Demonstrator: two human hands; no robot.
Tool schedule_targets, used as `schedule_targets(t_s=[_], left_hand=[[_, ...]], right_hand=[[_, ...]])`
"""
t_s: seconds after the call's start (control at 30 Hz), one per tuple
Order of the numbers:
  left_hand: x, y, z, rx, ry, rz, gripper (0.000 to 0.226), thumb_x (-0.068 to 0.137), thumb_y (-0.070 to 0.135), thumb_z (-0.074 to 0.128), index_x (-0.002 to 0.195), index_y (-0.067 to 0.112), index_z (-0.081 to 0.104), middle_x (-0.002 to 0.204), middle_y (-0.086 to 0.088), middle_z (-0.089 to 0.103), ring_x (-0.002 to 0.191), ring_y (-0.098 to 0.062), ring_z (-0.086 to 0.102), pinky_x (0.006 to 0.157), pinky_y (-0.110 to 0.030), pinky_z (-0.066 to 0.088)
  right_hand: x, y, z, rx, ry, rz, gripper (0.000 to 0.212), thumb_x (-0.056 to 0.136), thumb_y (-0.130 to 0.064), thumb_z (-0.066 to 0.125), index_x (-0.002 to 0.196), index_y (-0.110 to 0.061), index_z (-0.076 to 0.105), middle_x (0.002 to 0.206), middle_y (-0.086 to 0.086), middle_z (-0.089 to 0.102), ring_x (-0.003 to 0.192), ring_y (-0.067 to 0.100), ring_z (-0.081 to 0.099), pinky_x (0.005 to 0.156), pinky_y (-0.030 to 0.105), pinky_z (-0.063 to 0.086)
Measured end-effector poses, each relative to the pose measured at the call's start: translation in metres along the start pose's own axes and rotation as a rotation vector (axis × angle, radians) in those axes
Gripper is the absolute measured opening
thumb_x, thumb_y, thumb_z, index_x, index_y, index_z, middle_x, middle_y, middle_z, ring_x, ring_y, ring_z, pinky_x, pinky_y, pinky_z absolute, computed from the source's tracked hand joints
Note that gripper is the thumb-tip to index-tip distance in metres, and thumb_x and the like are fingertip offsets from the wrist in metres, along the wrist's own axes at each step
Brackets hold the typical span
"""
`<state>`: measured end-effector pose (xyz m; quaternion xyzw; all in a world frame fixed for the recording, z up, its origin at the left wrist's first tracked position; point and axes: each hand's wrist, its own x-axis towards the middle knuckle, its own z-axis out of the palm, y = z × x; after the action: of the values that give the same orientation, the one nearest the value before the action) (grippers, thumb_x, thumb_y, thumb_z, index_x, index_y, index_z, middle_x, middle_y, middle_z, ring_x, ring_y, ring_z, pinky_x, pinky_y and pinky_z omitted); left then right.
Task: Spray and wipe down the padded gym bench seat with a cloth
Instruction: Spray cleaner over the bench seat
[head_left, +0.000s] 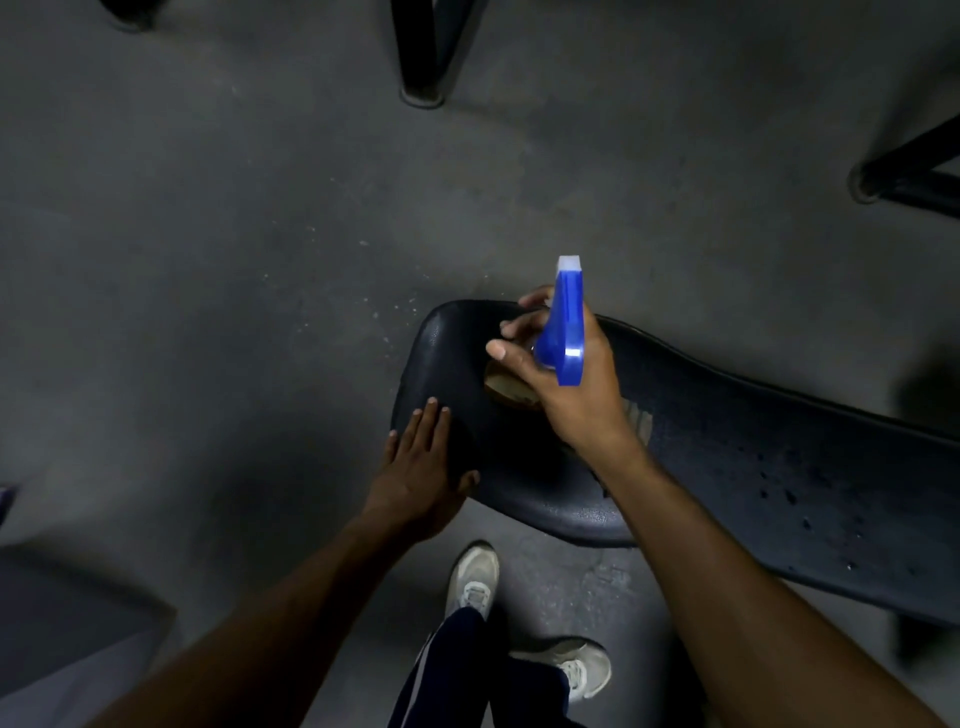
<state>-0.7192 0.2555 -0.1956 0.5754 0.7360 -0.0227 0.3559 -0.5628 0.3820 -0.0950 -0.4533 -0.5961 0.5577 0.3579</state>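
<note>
Under your hands the bench seat (727, 447) is black padded vinyl with a fine grain and dull sheen, beaded with droplets toward the right of the frame. Your spray head (567, 322) is glossy blue plastic. The floor (208, 234) is matt, rough grey concrete.

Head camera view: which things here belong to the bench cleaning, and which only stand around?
Job:
- black padded bench seat
- blue plastic spray bottle, gripped by right hand
- left hand, flat on the seat

Around:
- black metal frame legs
- grey concrete floor
- white sneakers
</note>
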Motion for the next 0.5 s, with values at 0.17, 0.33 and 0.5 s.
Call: schedule_targets(t_s=[0.17,0.33,0.5], left_hand=[[0.001,0.001,-0.004,-0.014,0.000,0.010,0.092,0.097,0.059,0.045,0.159,0.019,-0.009,0.167,-0.001,-0.019,0.153,-0.019,-0.016,0.126,-0.046,0.000],[0.005,-0.001,-0.007,0.008,-0.004,0.029,0.093,0.096,0.060,0.044,0.159,0.019,-0.011,0.166,-0.001,-0.020,0.153,-0.019,-0.016,0.124,-0.044,-0.003],[0.008,0.002,-0.010,0.019,-0.011,0.030,0.093,0.097,0.059,0.045,0.159,0.018,-0.012,0.166,-0.002,-0.020,0.153,-0.020,-0.016,0.125,-0.046,-0.002]], right_hand=[[-0.001,0.004,-0.006,-0.084,-0.056,0.050,0.059,0.082,-0.018,0.091,0.130,-0.024,0.058,0.116,-0.005,0.073,0.113,0.009,0.070,0.093,0.019,0.056],[-0.004,0.015,-0.010,-0.066,-0.009,0.048,0.064,0.077,-0.022,0.093,0.133,-0.021,0.061,0.120,-0.009,0.072,0.117,0.010,0.068,0.097,0.029,0.056],[-0.005,0.016,-0.012,-0.039,0.039,0.060,0.064,0.079,-0.009,0.092,0.122,-0.043,0.058,0.107,-0.029,0.071,0.105,-0.005,0.067,0.092,0.013,0.050]])
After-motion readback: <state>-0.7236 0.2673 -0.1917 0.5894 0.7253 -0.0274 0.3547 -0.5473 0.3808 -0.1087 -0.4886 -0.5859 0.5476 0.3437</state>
